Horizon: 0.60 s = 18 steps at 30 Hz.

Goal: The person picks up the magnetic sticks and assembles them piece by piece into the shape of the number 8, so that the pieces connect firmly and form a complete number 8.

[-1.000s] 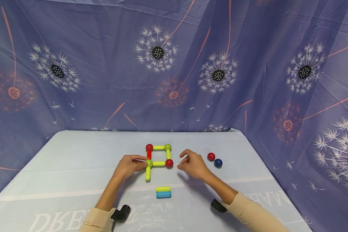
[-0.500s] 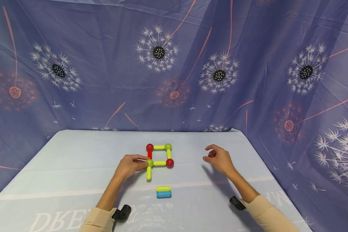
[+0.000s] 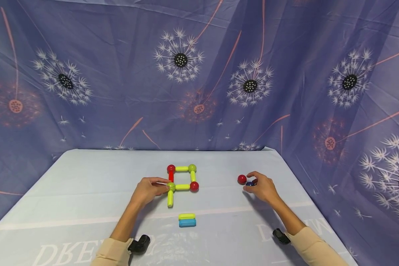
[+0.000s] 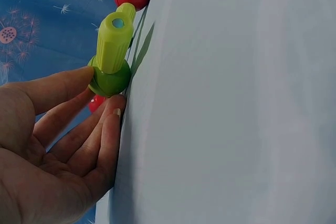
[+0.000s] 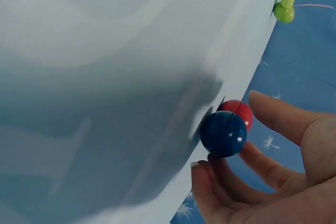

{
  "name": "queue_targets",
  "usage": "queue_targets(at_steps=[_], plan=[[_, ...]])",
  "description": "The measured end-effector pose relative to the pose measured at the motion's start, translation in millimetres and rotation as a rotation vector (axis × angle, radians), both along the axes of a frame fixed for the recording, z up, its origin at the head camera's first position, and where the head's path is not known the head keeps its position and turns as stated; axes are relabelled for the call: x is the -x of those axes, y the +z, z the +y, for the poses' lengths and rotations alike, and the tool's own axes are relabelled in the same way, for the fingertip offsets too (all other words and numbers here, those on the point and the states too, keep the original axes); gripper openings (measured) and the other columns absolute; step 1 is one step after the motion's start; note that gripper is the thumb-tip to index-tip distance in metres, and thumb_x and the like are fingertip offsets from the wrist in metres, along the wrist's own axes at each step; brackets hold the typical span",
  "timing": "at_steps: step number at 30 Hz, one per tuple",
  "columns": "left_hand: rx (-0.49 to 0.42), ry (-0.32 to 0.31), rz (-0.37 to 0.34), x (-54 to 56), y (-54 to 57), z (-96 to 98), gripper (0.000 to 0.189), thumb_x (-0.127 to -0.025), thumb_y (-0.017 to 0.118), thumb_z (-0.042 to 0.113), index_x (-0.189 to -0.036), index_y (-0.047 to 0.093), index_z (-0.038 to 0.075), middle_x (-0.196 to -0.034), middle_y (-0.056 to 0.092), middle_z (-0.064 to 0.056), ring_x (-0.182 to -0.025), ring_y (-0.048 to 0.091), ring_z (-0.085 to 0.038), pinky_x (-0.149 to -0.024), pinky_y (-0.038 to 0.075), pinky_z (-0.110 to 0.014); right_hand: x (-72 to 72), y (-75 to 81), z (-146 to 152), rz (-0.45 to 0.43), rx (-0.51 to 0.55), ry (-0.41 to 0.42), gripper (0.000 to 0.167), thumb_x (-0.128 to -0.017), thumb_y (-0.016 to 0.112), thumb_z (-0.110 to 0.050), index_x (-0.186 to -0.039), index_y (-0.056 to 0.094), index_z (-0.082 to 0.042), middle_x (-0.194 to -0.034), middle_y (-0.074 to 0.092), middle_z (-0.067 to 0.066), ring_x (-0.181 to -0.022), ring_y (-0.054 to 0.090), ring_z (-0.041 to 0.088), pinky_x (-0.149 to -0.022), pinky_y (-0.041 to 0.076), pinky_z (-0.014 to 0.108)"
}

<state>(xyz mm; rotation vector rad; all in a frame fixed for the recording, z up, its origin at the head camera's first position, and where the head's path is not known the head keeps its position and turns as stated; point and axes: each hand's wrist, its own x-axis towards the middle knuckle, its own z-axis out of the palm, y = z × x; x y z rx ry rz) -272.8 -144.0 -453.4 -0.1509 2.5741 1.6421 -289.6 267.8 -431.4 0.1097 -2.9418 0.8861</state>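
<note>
My left hand (image 3: 149, 190) pinches the green ball (image 3: 171, 187) at the near-left corner of a square of sticks and balls. From that ball a yellow-green stick (image 4: 113, 45) sticks out toward me. The square's other corners are a red ball (image 3: 171, 169), a second green ball (image 3: 192, 169) and a second red ball (image 3: 194, 186). Around the loose blue ball (image 5: 223, 134) my right hand (image 3: 263, 187) curves, its thumb apart from the ball; whether the lower fingers touch it I cannot tell. A loose red ball (image 3: 242, 179) lies just left of the blue one.
A yellow-green stick (image 3: 187, 216) and a blue stick (image 3: 187, 223) lie side by side in front of the square. The pale cloth-covered table (image 3: 96, 177) ends at a purple dandelion-print curtain (image 3: 126, 92) behind and to the right.
My right hand has moved right from beside the square, past the loose red ball, to the blue ball. My left hand stays on the green corner ball.
</note>
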Motion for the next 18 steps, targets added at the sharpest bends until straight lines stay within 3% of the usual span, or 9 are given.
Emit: queue_targets(at_steps=[7,18], plan=[[0.006,0.004,0.004,0.9,-0.6,0.8,0.024,-0.087,0.08,0.022,-0.11,0.08,0.013,-0.098,0.078,-0.004,-0.085,0.07,-0.014,-0.072,0.053,-0.028,-0.5,-2.7,4.7,-0.034,-0.046,0.0,0.051,-0.077,0.083,-0.015,-0.123,0.064,-0.003,-0.099,0.074,0.019,-0.092,0.068,0.034,-0.079,0.051,0.048],[0.028,0.007,0.0,1.1,-0.2,-0.2,0.024,-0.087,0.08,0.022,-0.11,0.08,0.014,-0.096,0.078,-0.003,-0.082,0.068,-0.015,-0.07,0.05,-0.028,1.7,-8.4,8.7,-0.015,-0.03,-0.007,0.039,-0.078,0.082,-0.016,-0.113,0.068,-0.005,-0.091,0.076,0.015,-0.085,0.069,0.029,-0.069,0.048,0.037]])
